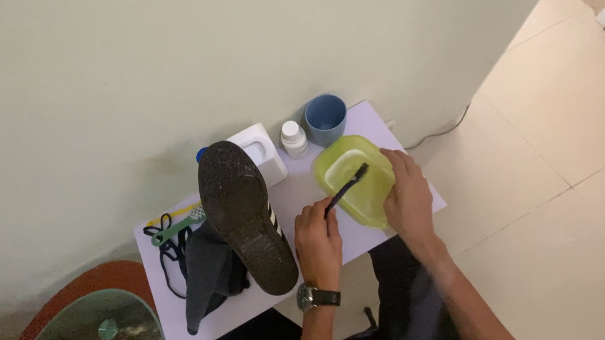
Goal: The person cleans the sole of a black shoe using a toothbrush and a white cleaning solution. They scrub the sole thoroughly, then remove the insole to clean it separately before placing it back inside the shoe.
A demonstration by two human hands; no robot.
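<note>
1. Your left hand (318, 240) is closed round the handle of a dark toothbrush (346, 187); the bristle end reaches over the rim into the yellow-green tub (333, 159) on the white board (298, 195).
2. Brush looks light, thin and stiff w/ soft bristles. Hold it low on the handle as you do now; probably slick once wet, so pinch firmly.
3. Your right hand (407, 198) rests curled over the tub's near-right rim, steadying it. Can't tell if fingers hook inside.
4. Tub looks like thin plastic: light, likely flexes, slides easily on the board. Grip at the rim, not the wall.
5. Black shoe (245, 215) lies sole up just left of your left hand, apart from it. Sole stiff & grippy, upper softer; black laces (167, 260) lie loose beside it.
6. Blue cup (327, 117) and small white bottle (293, 137) stand behind the tub, near the wall.
</note>
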